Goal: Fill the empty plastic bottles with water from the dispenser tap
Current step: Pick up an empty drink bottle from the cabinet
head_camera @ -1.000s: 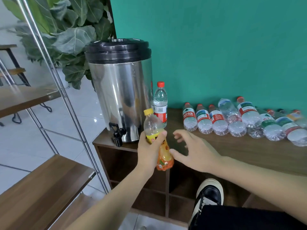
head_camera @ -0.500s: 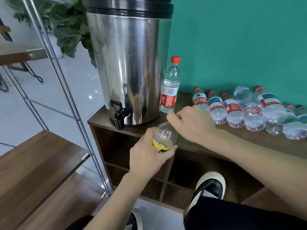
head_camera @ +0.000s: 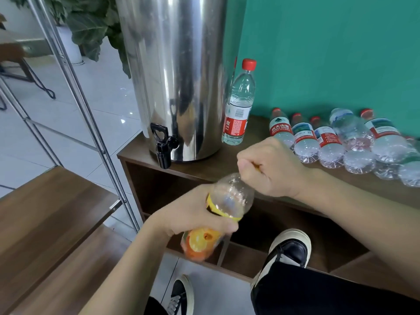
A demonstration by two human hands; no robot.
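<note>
Between the left hand (head_camera: 195, 214) and the black tap (head_camera: 162, 145) lies open air above and ahead of it, past the front edge of the surface (head_camera: 204, 171). The steel dispenser (head_camera: 175, 76) rises behind the tap and blocks any way further ahead. Just beyond the right hand (head_camera: 271, 169) stands an upright red-capped bottle (head_camera: 238, 108), close against the dispenser's side. To that hand's right, a row of lying bottles (head_camera: 341, 142) crowds the surface back to the green wall (head_camera: 329, 53). Left of the left hand, slanted metal shelf poles (head_camera: 84, 105) and a wooden shelf board (head_camera: 45, 212) hem in the floor gap.
</note>
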